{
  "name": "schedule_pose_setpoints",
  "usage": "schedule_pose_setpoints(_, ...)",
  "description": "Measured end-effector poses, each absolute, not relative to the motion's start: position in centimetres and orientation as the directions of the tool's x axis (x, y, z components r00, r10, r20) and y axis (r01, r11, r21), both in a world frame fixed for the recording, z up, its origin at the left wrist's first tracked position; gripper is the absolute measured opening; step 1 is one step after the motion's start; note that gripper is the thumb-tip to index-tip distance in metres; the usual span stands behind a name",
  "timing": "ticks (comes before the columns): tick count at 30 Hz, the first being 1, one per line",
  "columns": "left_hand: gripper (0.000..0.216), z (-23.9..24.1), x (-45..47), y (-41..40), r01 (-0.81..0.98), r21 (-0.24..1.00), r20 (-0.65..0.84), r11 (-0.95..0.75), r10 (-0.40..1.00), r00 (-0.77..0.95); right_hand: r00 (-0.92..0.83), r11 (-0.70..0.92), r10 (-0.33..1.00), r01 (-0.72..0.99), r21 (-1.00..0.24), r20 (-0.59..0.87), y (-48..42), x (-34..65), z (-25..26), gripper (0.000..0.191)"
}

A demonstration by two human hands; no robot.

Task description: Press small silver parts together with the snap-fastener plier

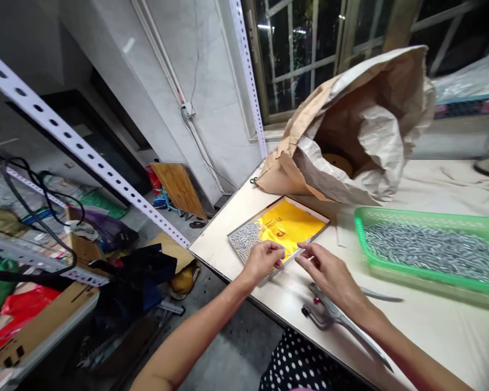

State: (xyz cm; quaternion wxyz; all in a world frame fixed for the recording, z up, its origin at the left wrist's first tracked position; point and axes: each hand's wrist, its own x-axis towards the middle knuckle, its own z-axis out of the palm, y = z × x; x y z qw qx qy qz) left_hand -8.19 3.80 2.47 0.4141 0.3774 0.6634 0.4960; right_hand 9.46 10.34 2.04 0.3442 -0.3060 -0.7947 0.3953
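A shallow rectangular tray (318, 231) lies on the table, with a shiny yellow sheet (297, 220) over most of its floor. Small silver metal pieces (244, 239) are heaped at its left end. My left hand (264, 259) is closed in a pinch above the tray's near side; what its fingertips hold is too small to make out. Close by on the right, my right hand (330, 271) has thumb and forefinger drawn together at the near rim, around something small and unclear. Grey-handled pliers (356, 328) lie under and beside my right wrist.
On the right stands a green plastic basket (362, 244) full of similar metal pieces. Behind the tray, a large open brown paper sack (297, 168) leans near the window. A perforated metal post (250, 81) rises at the table's far corner. Shelving with bags fills the left.
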Motion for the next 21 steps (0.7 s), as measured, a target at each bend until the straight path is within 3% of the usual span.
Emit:
schedule_pose_setpoints(6, 0.027, 3.8, -7.2, 1.6, -0.063, 0.98, -0.197, 0.187, 0.916, -0.35, -0.613, 0.335, 0.767, 0.126, -0.934, 0.192, 8.8, 5.8, 2.4, 0.043)
schedule_pose_setpoints(15, 0.02, 4.0, -8.6, -0.5, 0.062, 0.965, -0.214, 0.254, 0.904, -0.37, -0.705, 0.301, 0.7, 0.147, -0.942, 0.113, 7.6, 5.2, 3.2, 0.045)
schedule_pose_setpoints(21, 0.028, 4.2, -7.9, 0.3, -0.114, 0.941, -0.339, 0.319, 0.876, -0.344, -0.687, 0.355, 0.712, 0.172, -0.919, 0.146, 8.4, 5.2, 2.1, 0.047)
